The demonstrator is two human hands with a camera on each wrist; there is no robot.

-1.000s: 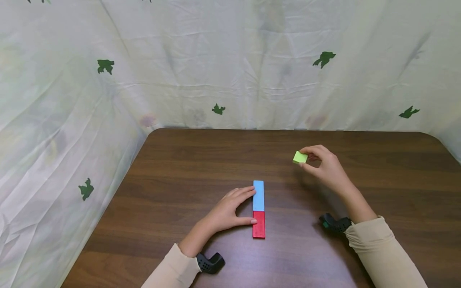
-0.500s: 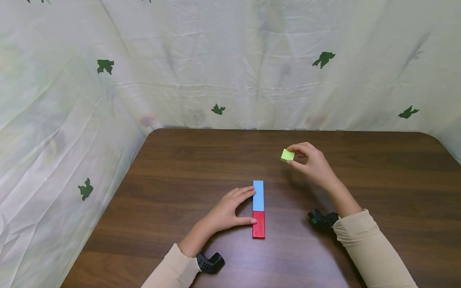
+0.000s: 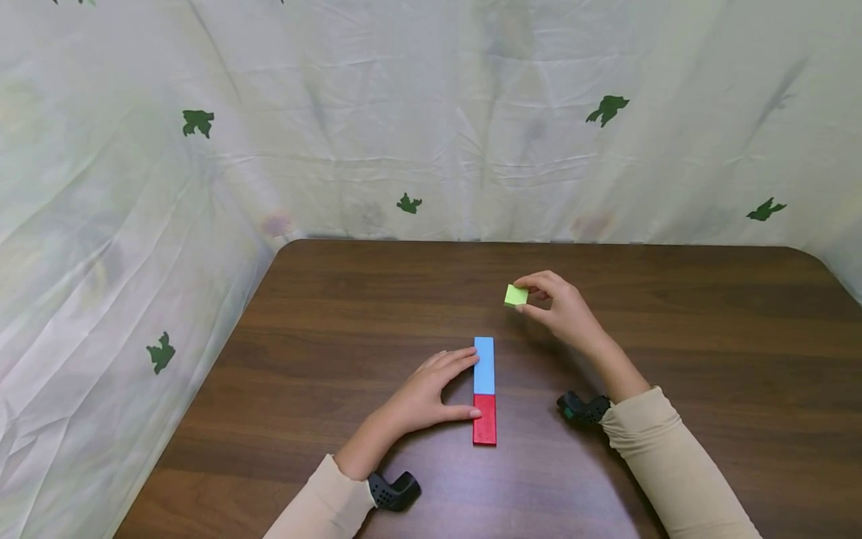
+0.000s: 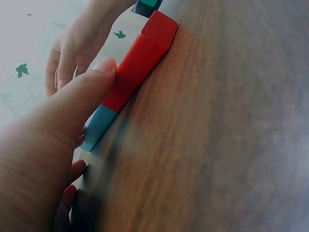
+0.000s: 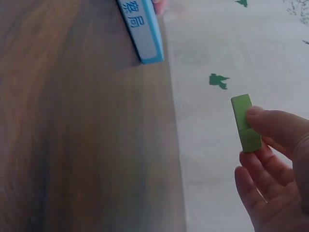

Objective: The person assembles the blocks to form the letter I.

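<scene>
A blue block point(image 3: 483, 365) and a red block point(image 3: 484, 421) lie end to end on the wooden table, the blue one farther away. My left hand point(image 3: 420, 393) rests along their left side, fingers fairly straight. Its fingertips touch the blue block, and its thumb point(image 4: 94, 79) touches the red block. Beyond the blue block's far end and slightly right, my right hand point(image 3: 566, 311) pinches a small light green block point(image 3: 515, 295) between thumb and fingers, above the table. In the right wrist view, the blue block's side point(image 5: 140, 31) bears printed characters.
The brown table point(image 3: 377, 292) reaches back to a pale cloth backdrop point(image 3: 438, 112) with green leaf-shaped patches. A black wrist device point(image 3: 394, 492) sits at the left wrist and another black device point(image 3: 583, 408) at the right.
My right hand has carried the green block leftward, toward the far end of the blue block. The left hand and the blue and red blocks have stayed in place.
</scene>
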